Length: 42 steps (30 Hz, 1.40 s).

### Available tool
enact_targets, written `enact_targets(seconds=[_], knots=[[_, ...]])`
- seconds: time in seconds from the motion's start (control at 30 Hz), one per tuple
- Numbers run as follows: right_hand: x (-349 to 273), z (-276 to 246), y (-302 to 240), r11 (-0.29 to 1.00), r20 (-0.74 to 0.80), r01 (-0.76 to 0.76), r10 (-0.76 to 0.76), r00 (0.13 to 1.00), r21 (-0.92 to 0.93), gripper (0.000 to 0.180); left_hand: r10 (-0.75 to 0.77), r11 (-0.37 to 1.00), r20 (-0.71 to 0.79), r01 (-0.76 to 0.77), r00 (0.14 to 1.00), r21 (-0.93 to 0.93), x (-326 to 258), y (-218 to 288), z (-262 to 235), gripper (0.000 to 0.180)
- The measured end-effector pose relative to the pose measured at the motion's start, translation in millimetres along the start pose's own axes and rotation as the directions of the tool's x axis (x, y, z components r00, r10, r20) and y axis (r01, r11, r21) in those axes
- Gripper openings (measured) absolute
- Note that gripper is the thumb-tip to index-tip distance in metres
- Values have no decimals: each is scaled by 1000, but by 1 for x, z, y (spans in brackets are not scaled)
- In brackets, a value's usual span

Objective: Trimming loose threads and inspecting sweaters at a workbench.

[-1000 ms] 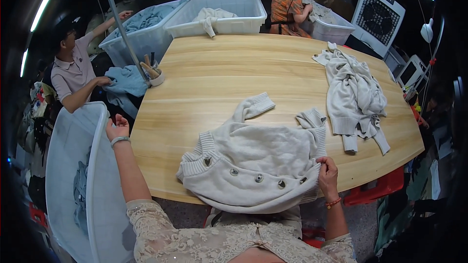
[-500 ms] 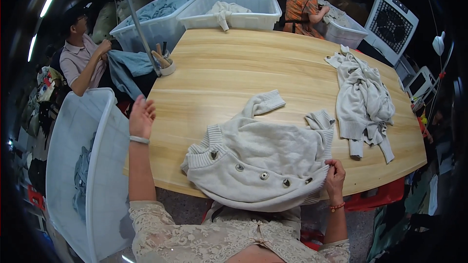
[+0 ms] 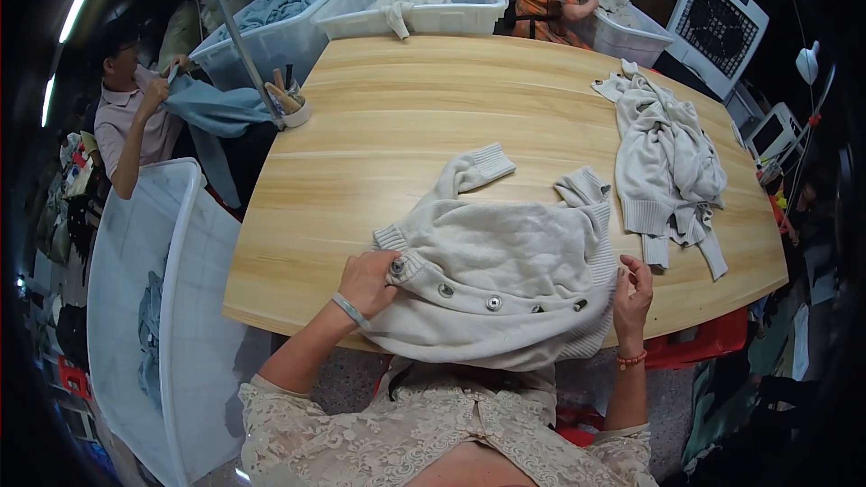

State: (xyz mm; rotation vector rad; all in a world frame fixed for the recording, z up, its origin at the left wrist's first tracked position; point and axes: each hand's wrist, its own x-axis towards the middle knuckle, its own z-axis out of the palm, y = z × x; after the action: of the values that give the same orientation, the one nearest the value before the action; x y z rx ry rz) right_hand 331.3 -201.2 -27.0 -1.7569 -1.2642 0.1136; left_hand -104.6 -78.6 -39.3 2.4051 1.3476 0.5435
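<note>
A cream knit cardigan (image 3: 514,243) lies in front of me on the wooden table (image 3: 379,126), its near part hanging over the edge toward my lap. Large dark buttons run across its front, and one sleeve stretches away from me. My left hand (image 3: 368,287) is closed on the ribbed neck end, fingers by the top button. Beside the ribbed hem at the other end, my right hand (image 3: 633,293) is held up with fingers loosely apart and nothing visible in them. A second cream cardigan (image 3: 672,162) lies crumpled at the right of the table.
On the left stands a white bin (image 3: 185,243) with blue-grey cloth inside. More bins (image 3: 424,20) of knitwear stand beyond the far edge. A cup of tools (image 3: 293,111) sits by a metal pole. Two people handle garments nearby. A red stool (image 3: 699,343) is at the right.
My left hand has come down from the left and taken hold of the cardigan's neck end. My right hand has let go of the hem. The person at left has raised the blue cloth.
</note>
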Motion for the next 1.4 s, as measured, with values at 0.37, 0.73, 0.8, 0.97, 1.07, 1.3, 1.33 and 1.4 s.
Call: enact_targets(seconds=[0.37, 0.73, 0.8, 0.97, 1.07, 1.3, 1.33, 1.4], knots=[[-17, 20, -100, 926, 425, 318, -377, 823, 205, 59, 328, 898, -339, -402, 882, -179, 26, 97, -48, 55], [-23, 10, -105, 944, 509, 248, -326, 796, 217, 63, 172, 819, -120, -210, 978, -535, -1, 99, -59, 62], [-19, 30, -94, 952, 604, 109, -268, 751, 286, 70, 223, 734, -56, -206, 973, -647, 9, 93, -40, 65], [-16, 43, -107, 921, 554, 288, -388, 737, 262, 76, 260, 670, -9, -187, 965, -718, 15, 105, -37, 66], [-11, 36, -113, 925, 517, 230, -362, 776, 302, 70, 95, 647, -177, -196, 980, -737, 14, 89, -45, 65], [-12, 40, -91, 945, 539, 271, -327, 776, 183, 76, -339, 395, -199, -53, 919, -917, 8, 38, -35, 60], [-11, 40, -91, 923, 518, 324, -385, 764, 208, 78, -336, 419, -205, -49, 919, -906, 11, 42, -35, 60], [-9, 53, -94, 874, 448, 400, -486, 750, 277, 86, -221, 627, -293, -95, 930, -773, 16, 61, -31, 55]])
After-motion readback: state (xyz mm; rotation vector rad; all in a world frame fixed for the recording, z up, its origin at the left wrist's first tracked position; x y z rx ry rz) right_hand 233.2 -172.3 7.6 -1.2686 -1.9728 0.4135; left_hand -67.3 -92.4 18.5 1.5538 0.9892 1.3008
